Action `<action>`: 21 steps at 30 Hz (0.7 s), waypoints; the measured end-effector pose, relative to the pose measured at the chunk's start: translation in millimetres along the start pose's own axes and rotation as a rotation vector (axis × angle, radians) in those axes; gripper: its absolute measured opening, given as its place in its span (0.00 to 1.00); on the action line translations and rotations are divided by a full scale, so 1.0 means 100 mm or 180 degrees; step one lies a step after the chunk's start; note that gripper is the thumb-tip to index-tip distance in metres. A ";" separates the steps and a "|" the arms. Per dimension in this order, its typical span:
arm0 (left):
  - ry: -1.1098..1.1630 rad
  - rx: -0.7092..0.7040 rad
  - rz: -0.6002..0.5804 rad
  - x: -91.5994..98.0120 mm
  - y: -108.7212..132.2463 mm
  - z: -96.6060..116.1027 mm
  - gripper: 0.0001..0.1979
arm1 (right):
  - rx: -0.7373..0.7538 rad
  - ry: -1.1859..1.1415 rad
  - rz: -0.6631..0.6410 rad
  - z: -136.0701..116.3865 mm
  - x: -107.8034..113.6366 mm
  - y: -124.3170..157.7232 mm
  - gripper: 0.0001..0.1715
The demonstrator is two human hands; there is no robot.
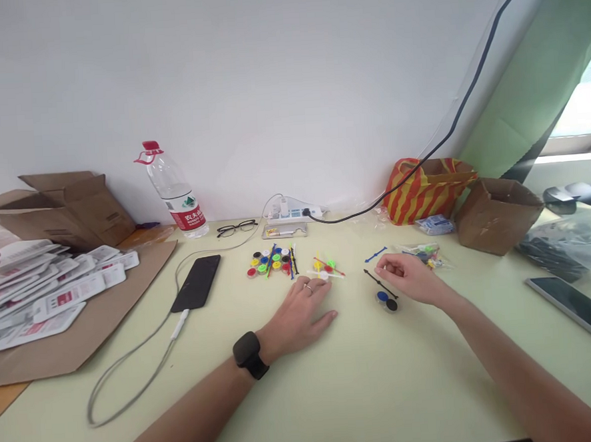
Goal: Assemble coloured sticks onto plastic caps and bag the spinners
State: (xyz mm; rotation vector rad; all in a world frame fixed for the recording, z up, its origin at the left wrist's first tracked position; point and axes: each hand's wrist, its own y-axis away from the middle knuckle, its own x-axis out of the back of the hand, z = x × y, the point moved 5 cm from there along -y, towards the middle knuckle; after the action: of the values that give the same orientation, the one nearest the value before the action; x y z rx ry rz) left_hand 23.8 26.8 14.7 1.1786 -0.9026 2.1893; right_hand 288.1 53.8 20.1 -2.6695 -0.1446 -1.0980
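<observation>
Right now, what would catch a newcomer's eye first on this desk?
Probably the bright cluster of tiny colourful pots in the middle of the pale green table. Just in front of it, the left hand lies flat, and the right hand curls beside a blue and black pot pair. A red-capped water bottle stands back left by the wall.

left hand [301, 311] flat on table [336, 392], small sticks [326, 267] behind it | right hand [409, 277] right of it, two caps [387, 301] just beside | phone [196, 282] left of hands | bottle [176, 195] behind phone | packets [54, 289] far left on cardboard [105, 306] | box [498, 215] far right
</observation>
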 end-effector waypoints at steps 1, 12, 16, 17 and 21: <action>0.0003 0.0014 -0.0023 -0.01 0.01 -0.02 0.27 | 0.0000 0.0023 -0.0173 0.02 0.01 0.00 0.16; 0.0031 0.0006 -0.0056 -0.02 -0.01 -0.03 0.16 | -0.0350 0.1129 -0.0385 0.14 -0.08 0.03 0.05; 0.0222 -0.0056 -0.0022 -0.01 -0.01 -0.03 0.13 | -0.0339 0.1192 -0.0318 0.08 -0.12 0.04 0.05; 0.0237 -0.0048 -0.0017 -0.01 -0.01 -0.04 0.13 | -0.0315 0.1177 -0.0261 0.07 -0.11 0.04 0.05; 0.0267 -0.0040 -0.0023 -0.02 -0.01 -0.05 0.13 | -0.0294 0.0668 -0.0060 0.11 -0.08 0.02 0.05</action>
State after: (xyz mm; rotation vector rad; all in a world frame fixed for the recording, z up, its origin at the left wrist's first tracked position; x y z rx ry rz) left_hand 22.4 31.0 11.6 1.0743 -0.8746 2.2066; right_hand 290.6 55.2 6.9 -2.6145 -0.0817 -1.4138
